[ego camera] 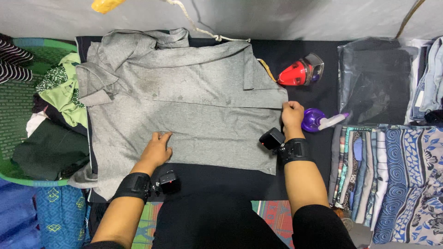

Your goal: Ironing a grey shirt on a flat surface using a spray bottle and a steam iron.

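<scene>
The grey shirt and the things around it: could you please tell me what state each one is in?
Grey shirt: spread flat, partly folded, collar to the left.
Left hand: open, palm pressed on the shirt.
Right hand: pinching the shirt's right edge.
Red iron: resting beside the shirt, untouched.
Purple spray bottle: lying on its side.
Patterned cloths: folded, stacked in a row.
Green basket: filled with unfolded clothes.

Red iron (299, 73), purple spray bottle (318, 121), green laundry basket (18, 177), folded patterned cloths (392, 180).

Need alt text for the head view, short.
A person's left hand presses flat on a grey collared shirt spread over a black surface, while the right hand grips its edge. A green basket of clothes sits left, folded patterned fabrics right.
</scene>
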